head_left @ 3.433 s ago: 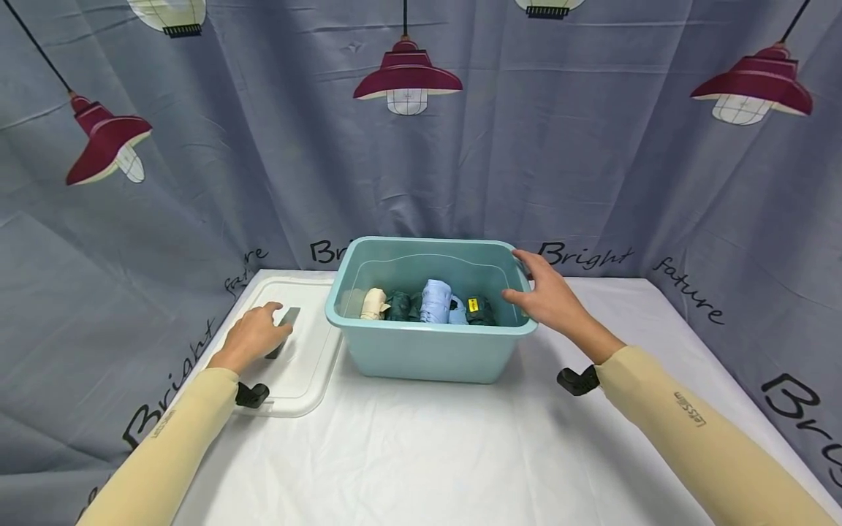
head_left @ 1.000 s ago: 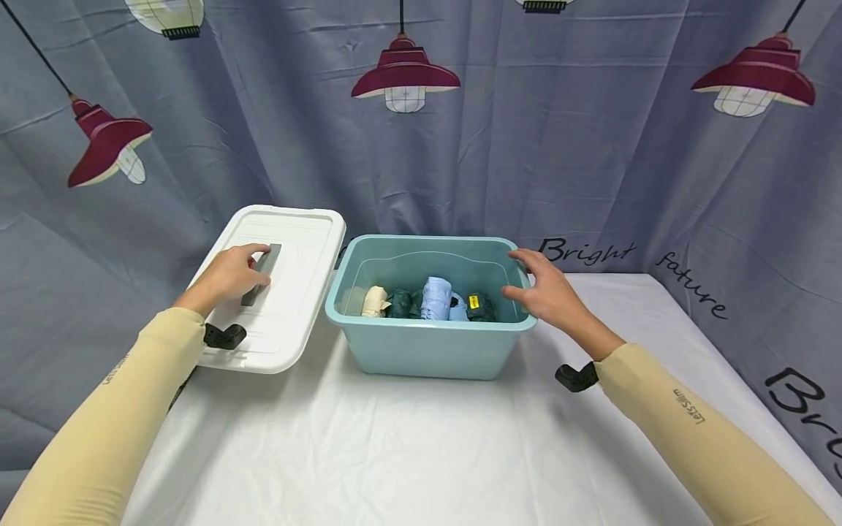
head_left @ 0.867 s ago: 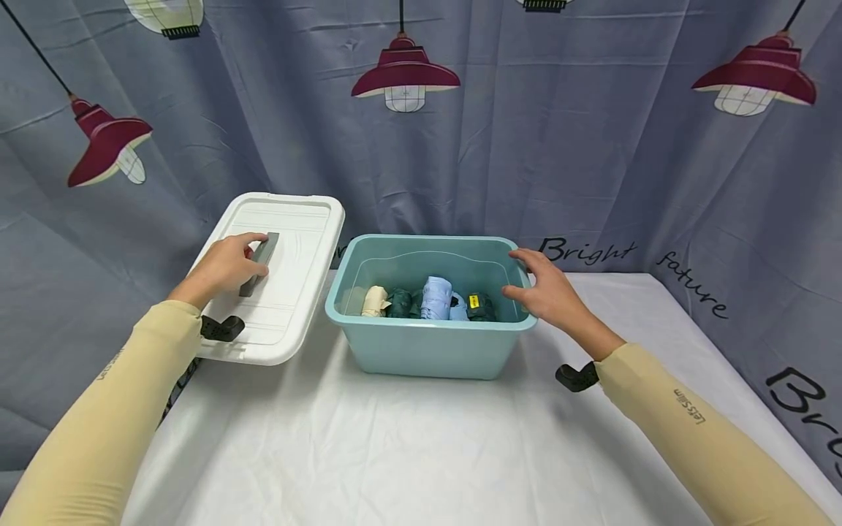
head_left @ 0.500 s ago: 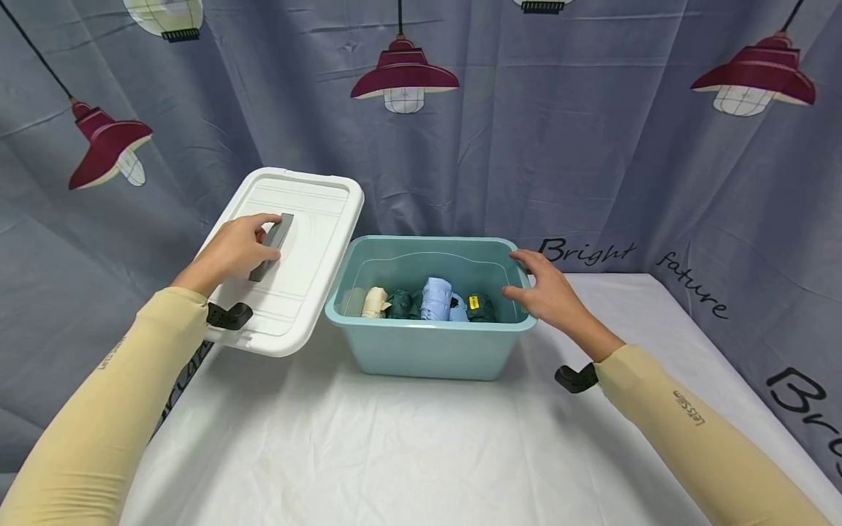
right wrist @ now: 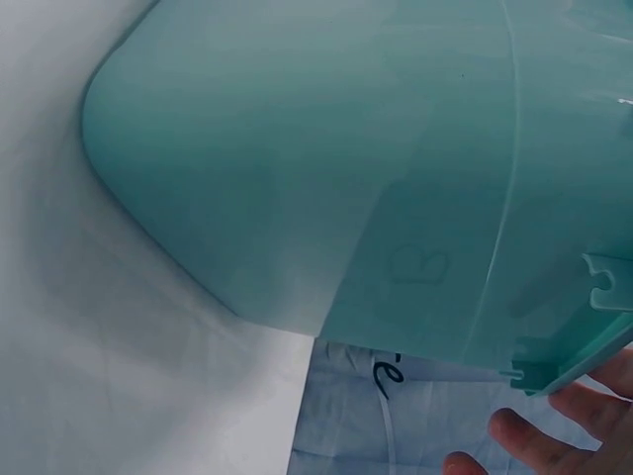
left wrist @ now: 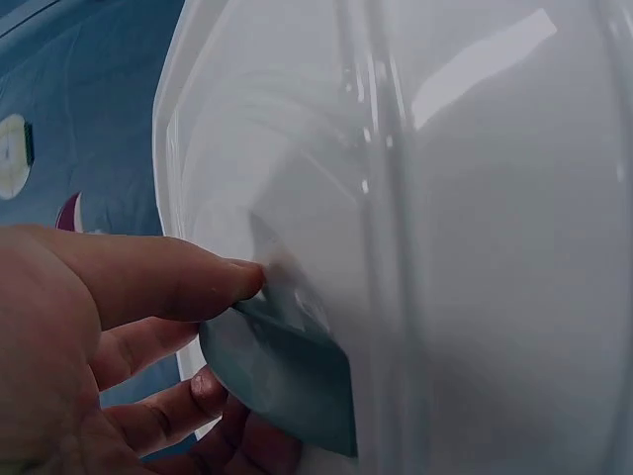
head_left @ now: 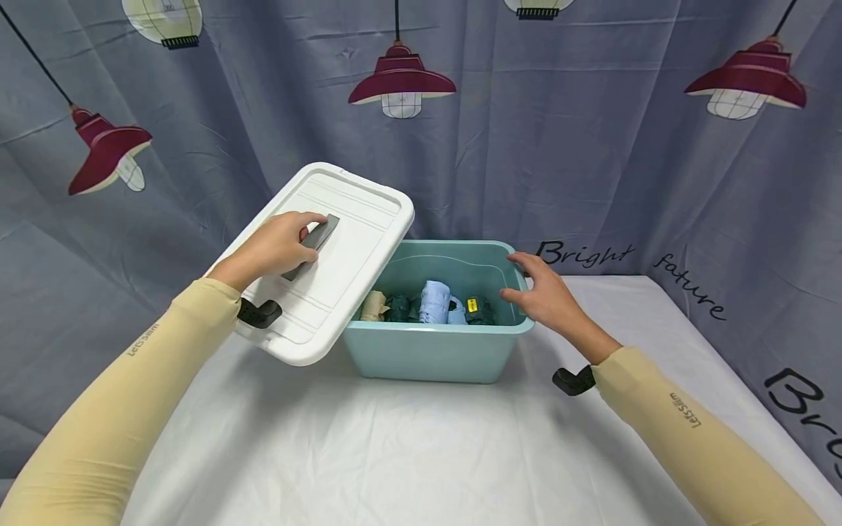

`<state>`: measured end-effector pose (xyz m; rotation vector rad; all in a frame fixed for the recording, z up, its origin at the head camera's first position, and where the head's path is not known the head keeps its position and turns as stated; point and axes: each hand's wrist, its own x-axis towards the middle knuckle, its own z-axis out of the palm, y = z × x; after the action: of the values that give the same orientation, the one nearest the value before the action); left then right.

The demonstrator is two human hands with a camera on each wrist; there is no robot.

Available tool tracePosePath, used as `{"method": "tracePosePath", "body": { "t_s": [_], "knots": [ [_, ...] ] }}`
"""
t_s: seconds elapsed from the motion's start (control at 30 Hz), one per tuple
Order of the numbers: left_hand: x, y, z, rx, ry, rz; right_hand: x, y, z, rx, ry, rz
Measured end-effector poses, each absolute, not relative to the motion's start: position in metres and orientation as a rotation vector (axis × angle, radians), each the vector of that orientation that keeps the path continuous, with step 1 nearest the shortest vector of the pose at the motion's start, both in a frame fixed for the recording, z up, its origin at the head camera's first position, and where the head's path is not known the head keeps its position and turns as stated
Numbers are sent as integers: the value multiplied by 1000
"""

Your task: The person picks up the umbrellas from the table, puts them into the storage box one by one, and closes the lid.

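My left hand [head_left: 279, 245] pinches the grey handle [head_left: 314, 245] of a white plastic lid [head_left: 349, 256], thumb on one side and fingers on the other. The lid is raised and tilted, overlapping the left end of a teal storage bin [head_left: 427, 354] in the head view. At the bin's right end, my right hand [head_left: 544, 296] rests on the rim with thumb and fingers spread. The right wrist view shows its fingers [right wrist: 529, 440] loosely extended beside the rim. Inside the bin sit a cream roll [head_left: 374, 307], a light blue roll [head_left: 435, 302] and dark green bundles [head_left: 397, 308].
A dark bundle with a yellow label [head_left: 480, 310] lies at the right inside the bin. The bin stands on a table with a white cloth [head_left: 447, 453]. A grey-blue curtain [head_left: 559, 168] printed with lamps hangs close behind and at both sides.
My left hand has lifted the lid off the table, then carried it right, tilting and turning it over the bin's left end. The right hand has stayed at the rim.
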<state>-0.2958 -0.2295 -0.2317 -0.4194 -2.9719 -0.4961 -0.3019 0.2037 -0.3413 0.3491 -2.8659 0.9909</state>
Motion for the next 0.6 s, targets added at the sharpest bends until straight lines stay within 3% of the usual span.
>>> {"method": "tracePosePath", "body": {
  "t_s": [0.6],
  "knots": [
    [-313,-167,-233,-625,-3053,-411,-301,205,-338,330,-2869,982]
  ]
}}
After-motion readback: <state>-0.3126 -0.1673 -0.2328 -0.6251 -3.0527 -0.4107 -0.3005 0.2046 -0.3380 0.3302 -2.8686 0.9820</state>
